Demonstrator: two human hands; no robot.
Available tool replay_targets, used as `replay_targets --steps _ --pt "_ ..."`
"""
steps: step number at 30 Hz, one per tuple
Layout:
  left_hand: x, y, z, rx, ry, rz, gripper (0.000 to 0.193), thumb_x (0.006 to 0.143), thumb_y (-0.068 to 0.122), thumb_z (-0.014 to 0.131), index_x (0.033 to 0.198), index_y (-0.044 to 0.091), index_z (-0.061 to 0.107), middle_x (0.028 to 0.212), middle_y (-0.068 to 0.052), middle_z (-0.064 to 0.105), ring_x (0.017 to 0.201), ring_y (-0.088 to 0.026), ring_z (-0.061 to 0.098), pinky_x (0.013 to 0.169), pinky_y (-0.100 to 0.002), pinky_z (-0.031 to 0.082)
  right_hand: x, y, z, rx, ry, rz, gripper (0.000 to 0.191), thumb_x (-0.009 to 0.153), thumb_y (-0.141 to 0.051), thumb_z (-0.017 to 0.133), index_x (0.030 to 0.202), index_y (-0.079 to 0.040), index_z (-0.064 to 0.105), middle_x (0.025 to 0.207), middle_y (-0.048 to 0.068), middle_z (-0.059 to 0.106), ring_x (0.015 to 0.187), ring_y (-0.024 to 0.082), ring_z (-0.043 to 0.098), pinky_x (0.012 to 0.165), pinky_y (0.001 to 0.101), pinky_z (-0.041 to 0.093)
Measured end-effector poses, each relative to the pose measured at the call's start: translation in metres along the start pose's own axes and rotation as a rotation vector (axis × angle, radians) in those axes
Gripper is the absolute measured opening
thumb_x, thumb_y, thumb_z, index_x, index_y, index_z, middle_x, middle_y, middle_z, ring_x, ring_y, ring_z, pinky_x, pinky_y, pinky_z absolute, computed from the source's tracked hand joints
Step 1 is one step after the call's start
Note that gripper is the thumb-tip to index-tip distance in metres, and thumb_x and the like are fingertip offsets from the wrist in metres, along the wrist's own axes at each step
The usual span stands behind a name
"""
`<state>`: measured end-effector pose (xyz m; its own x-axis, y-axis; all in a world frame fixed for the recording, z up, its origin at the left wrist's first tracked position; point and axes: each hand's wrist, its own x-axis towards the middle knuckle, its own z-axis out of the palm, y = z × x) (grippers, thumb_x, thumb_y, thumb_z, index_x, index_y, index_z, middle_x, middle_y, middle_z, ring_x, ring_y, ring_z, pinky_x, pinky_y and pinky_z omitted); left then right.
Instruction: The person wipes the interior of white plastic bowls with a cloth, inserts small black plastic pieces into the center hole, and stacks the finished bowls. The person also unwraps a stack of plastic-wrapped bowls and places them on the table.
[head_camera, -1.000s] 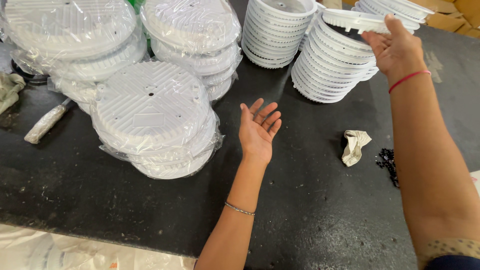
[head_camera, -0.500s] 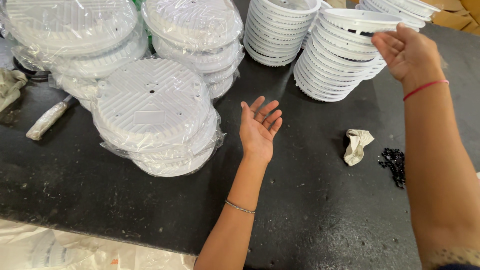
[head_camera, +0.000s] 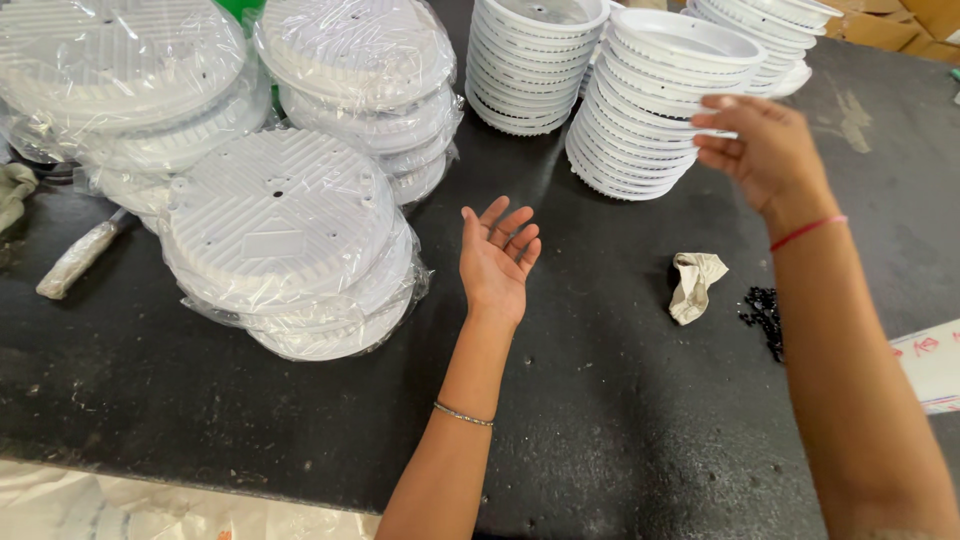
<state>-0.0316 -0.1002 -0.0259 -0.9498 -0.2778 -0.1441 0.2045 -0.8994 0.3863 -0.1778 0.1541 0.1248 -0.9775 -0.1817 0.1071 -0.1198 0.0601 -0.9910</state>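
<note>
My left hand (head_camera: 497, 255) rests palm up on the black table (head_camera: 620, 420), fingers spread, holding nothing. It lies just right of a plastic-wrapped stack of white ribbed discs (head_camera: 280, 225). My right hand (head_camera: 765, 150) is raised at the right side of a leaning stack of white round rings (head_camera: 630, 140). Its fingers pinch the rim of one white ring (head_camera: 690, 45) at the top of that stack. A red thread circles that wrist.
Two more wrapped disc stacks (head_camera: 355, 60) (head_camera: 110, 70) stand at the back left. Further ring stacks (head_camera: 530, 70) (head_camera: 775, 25) stand behind. A crumpled rag (head_camera: 695, 285) and small black bits (head_camera: 765, 315) lie right of centre. A wrapped stick (head_camera: 80, 258) lies far left.
My right hand has come down and toward me with the ring, from above the far stack to the near stack's right side. The left hand has stayed put.
</note>
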Motion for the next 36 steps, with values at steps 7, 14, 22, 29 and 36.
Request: replay_targets --steps 7,14,22,29,36 --pt "0.020 -0.012 -0.027 -0.016 0.044 -0.001 0.056 0.105 0.057 0.043 0.127 0.009 0.061 0.108 -0.010 0.069 0.086 -0.018 0.065 0.076 -0.033 0.055 -0.070 -0.008 0.108 0.025 -0.376 0.048 0.033 0.096 -0.021 0.064 0.121 0.001 0.066 0.109 0.015 0.073 0.094 0.023 0.072 0.085 0.0335 0.061" --pt "0.051 -0.019 -0.070 -0.308 -0.222 0.115 0.038 0.109 0.043 0.046 0.126 0.012 0.060 0.115 -0.004 0.067 0.098 -0.018 0.069 0.073 -0.032 0.051 -0.109 0.021 0.239 0.120 -0.661 0.124 0.052 0.095 -0.042 0.064 0.125 0.002 0.064 0.113 0.009 0.068 0.099 0.017 0.065 0.085 0.0302 0.059" --pt "0.067 -0.016 -0.086 -0.427 -0.154 -0.034 0.054 0.102 0.056 0.055 0.123 0.007 0.064 0.111 -0.015 0.072 0.089 -0.029 0.069 0.078 -0.042 0.057 -0.106 0.027 0.316 -0.153 -0.409 0.134 0.083 0.073 -0.072 0.069 0.106 0.005 0.068 0.082 0.004 0.057 0.072 0.011 0.060 0.060 0.0296 0.056" --pt "0.044 -0.004 -0.073 -0.392 -0.046 -0.049 0.055 0.099 0.050 0.052 0.127 0.004 0.063 0.117 -0.014 0.069 0.095 -0.028 0.067 0.086 -0.041 0.056 -0.110 0.023 0.331 -0.018 -0.324 0.072 0.073 0.065 -0.053 0.085 0.101 0.005 0.061 0.082 0.006 0.061 0.070 0.013 0.057 0.058 0.0256 0.048" --pt "0.010 0.010 -0.033 -0.154 0.145 0.006 0.047 0.104 0.049 0.054 0.119 0.005 0.062 0.106 -0.007 0.065 0.090 -0.017 0.060 0.082 -0.032 0.052 -0.135 0.009 0.346 0.111 -0.272 0.031 0.074 0.067 -0.043 0.086 0.110 0.007 0.053 0.084 0.008 0.059 0.070 0.015 0.057 0.055 0.0292 0.047"
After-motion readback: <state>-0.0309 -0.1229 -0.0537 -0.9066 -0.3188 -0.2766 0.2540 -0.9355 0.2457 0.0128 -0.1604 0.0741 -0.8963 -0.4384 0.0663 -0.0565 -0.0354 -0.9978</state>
